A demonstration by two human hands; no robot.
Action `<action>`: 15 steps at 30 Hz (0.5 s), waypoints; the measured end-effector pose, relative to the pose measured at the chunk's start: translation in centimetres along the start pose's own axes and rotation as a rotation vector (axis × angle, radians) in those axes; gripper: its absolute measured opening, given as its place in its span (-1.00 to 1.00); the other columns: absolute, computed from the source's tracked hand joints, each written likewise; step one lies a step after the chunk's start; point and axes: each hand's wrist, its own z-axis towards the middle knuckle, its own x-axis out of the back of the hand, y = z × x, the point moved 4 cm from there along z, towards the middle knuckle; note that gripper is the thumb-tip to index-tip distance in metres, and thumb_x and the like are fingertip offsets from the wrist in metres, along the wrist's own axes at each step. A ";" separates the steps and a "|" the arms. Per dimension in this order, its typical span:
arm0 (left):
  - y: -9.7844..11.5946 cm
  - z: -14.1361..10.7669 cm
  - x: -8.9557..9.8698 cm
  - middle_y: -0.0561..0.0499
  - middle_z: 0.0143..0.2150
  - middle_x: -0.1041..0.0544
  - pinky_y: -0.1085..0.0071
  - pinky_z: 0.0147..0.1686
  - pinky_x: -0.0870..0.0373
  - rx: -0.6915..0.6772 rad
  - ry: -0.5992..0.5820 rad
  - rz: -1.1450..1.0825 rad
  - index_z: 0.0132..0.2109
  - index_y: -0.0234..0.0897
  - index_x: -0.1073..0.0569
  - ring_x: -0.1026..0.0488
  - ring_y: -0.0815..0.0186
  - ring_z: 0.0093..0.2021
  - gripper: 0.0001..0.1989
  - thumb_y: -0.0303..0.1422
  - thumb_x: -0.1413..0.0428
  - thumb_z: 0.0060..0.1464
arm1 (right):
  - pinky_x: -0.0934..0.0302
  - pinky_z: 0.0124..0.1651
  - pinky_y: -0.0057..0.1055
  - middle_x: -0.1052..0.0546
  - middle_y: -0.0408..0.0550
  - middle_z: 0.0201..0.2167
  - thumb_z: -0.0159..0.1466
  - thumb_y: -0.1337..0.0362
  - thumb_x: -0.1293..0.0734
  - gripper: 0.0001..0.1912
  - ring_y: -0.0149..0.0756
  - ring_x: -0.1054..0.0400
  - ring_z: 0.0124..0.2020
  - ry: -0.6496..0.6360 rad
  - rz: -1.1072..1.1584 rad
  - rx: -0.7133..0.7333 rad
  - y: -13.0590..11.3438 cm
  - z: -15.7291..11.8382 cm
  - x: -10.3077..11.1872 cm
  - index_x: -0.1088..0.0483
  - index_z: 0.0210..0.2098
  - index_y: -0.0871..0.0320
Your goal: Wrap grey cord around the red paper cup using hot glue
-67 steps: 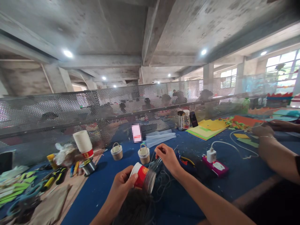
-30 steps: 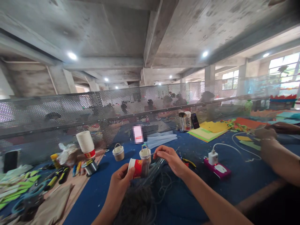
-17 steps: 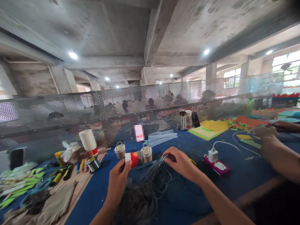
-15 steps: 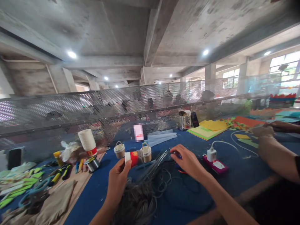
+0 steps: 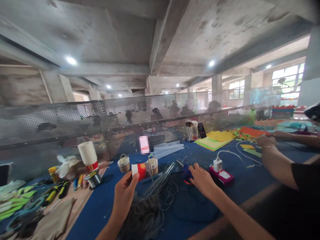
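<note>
My left hand (image 5: 125, 190) pinches a red-and-white paper cup (image 5: 141, 171), tipped on its side, with grey cord at its right end. Closed around a blue glue gun (image 5: 185, 172) is my right hand (image 5: 202, 180); the nozzle points to the upper left. Two small cups with handles stand just behind the paper cup, a left one (image 5: 123, 164) and a right one (image 5: 153, 165) that is partly covered. Below my hands lies a heap of grey cord (image 5: 145, 216), with a bundle of thin clear sticks (image 5: 162, 176) reaching toward the glue gun.
Stacked paper cups (image 5: 87, 154) lean over a wire spool (image 5: 93, 180) at left, near scissors (image 5: 26, 211) and beige cloth (image 5: 56, 218). At right are a purple power block (image 5: 226, 177), coloured sheets (image 5: 215, 140) and another person's arm (image 5: 277, 160). A perforated metal screen (image 5: 120, 116) stands behind.
My right hand has lowered and its fingers have closed on the glue gun, which now shows more clearly. My left hand still holds the cup. The view has turned slightly right.
</note>
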 end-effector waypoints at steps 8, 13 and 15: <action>0.4 -0.3 -0.1 0.05 -0.34 -0.57 0.49 -0.30 -0.33 0.016 -0.022 -0.103 -0.12 -0.32 -0.57 -0.42 0.25 -0.29 -0.65 -0.14 -0.12 0.13 | -0.33 -0.11 -0.25 -0.41 0.10 -0.08 0.29 0.23 -0.25 -0.75 -0.12 -0.45 -0.15 0.403 0.385 0.004 1.5 0.4 0.5 -0.35 -0.05 0.13; 0.4 -0.4 -0.1 0.04 -0.25 -0.60 0.49 -0.30 -0.33 0.026 -0.021 -0.102 -0.08 -0.31 -0.57 -0.44 0.24 -0.27 -0.65 -0.15 -0.13 0.13 | -0.33 -0.32 -0.35 -0.50 -0.10 -0.42 0.34 -0.01 -0.15 -0.65 -0.28 -0.42 -0.52 0.336 1.148 -0.031 -0.5 1.8 2.2 -0.30 -0.13 0.14; 0.4 -0.4 -0.2 0.04 -0.23 -0.61 0.49 -0.27 -0.33 0.027 -0.035 -0.111 -0.08 -0.30 -0.57 -0.44 0.25 -0.26 -0.65 -0.15 -0.13 0.14 | -0.28 -0.46 -0.43 -0.45 -0.18 -0.53 0.33 -0.07 -0.16 -0.62 -0.35 -0.35 -0.60 0.220 1.413 -0.049 -2.5 2.7 2.9 -0.30 -0.18 0.14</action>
